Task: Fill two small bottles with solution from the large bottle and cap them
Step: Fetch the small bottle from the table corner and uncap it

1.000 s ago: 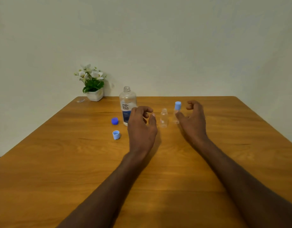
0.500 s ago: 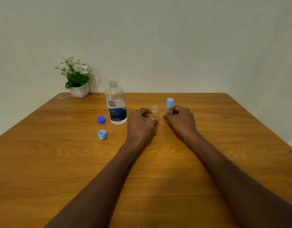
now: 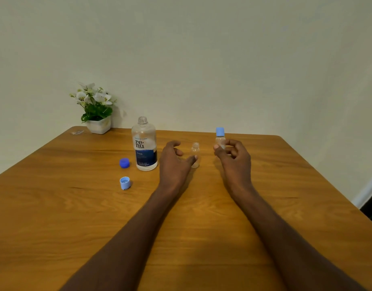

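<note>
head view: your right hand pinches the capped small bottle, fingers curled round its body, lifted off the wooden table. your left hand is loosely spread, thumb touching the uncapped small bottle, which stands upright. the open re-nu solution bottle stands just left, its dark blue cap and a light blue cap beside it. close your left fingers round the open bottle before pouring, and keep it vertical so it can't tip.
</note>
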Demonstrator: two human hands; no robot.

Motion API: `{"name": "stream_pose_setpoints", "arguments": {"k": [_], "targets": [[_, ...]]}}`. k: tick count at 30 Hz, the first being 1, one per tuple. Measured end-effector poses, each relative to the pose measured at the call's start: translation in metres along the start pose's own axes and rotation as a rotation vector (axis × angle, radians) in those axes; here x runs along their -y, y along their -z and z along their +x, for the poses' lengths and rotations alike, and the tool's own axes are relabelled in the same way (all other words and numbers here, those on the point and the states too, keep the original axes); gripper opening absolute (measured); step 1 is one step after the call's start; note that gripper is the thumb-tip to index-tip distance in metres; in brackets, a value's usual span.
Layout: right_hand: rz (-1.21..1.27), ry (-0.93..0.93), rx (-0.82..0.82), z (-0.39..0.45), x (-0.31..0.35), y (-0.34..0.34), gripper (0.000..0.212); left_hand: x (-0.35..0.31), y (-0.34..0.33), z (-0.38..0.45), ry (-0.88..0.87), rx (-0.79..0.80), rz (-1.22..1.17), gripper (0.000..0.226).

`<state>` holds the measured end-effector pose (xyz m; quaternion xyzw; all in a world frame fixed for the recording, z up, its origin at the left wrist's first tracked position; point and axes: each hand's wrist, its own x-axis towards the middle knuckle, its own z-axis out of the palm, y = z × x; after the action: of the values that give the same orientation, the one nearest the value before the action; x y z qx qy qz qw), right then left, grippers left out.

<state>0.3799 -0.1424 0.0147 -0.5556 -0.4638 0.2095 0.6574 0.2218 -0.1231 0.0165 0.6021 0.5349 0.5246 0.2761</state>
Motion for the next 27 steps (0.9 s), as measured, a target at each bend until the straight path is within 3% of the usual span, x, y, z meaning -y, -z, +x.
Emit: {"name": "stream_pose_setpoints", "arguments": {"k": [3,6,9,17,23,27], "targets": [[0.162,-0.112,0.117,-0.011,0.010,0.013,0.022,-0.005,0.013,-0.018,0.017,-0.073,-0.167,0.033],[0.257,-0.285,0.383,-0.027,0.016,0.021,0.041,-0.006,0.027,-0.039,0.112,0.086,-0.403,0.028],[0.193,-0.326,0.544,-0.042,0.019,0.022,0.047,-0.007,0.036,-0.052,0.180,0.237,-0.616,0.026],[0.131,-0.317,0.620,-0.047,0.026,0.018,0.042,-0.007,0.038,-0.051,0.382,0.202,-0.851,0.023],[0.132,-0.164,0.577,-0.054,0.022,0.011,0.026,-0.005,0.033,-0.049,0.406,0.103,-0.947,0.023],[0.130,-0.047,0.519,-0.058,0.018,0.006,0.029,-0.005,0.035,-0.047,0.407,0.098,-1.006,0.022]]}}
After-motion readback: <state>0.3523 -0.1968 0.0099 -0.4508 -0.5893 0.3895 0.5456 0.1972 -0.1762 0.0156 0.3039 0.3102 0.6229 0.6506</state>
